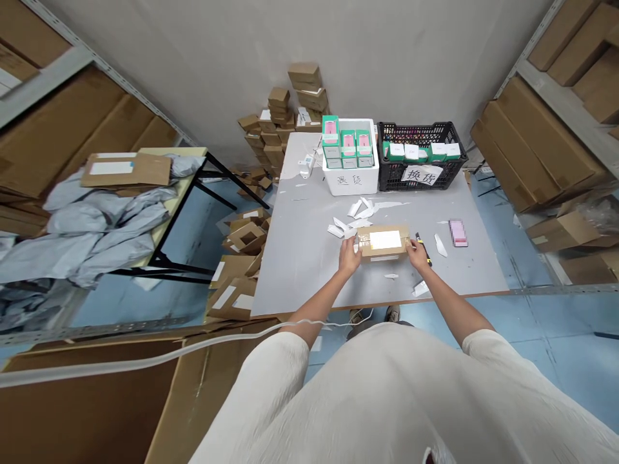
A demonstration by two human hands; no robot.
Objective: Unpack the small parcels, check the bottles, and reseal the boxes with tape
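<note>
"Which colours are in the grip?"
"A brown rectangular cardboard box with a white paper label."
"Right of it?"
"A slim black-and-yellow cutter."
"Beyond?"
"A white squarish bin, a black latticed plastic crate."

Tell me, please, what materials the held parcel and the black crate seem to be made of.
The parcel looks like matte brown cardboard, with flat faces and straight edges; shiny patches suggest clear tape. The black crate is probably moulded plastic, seemingly smooth, judging by its regular lattice walls.
</note>
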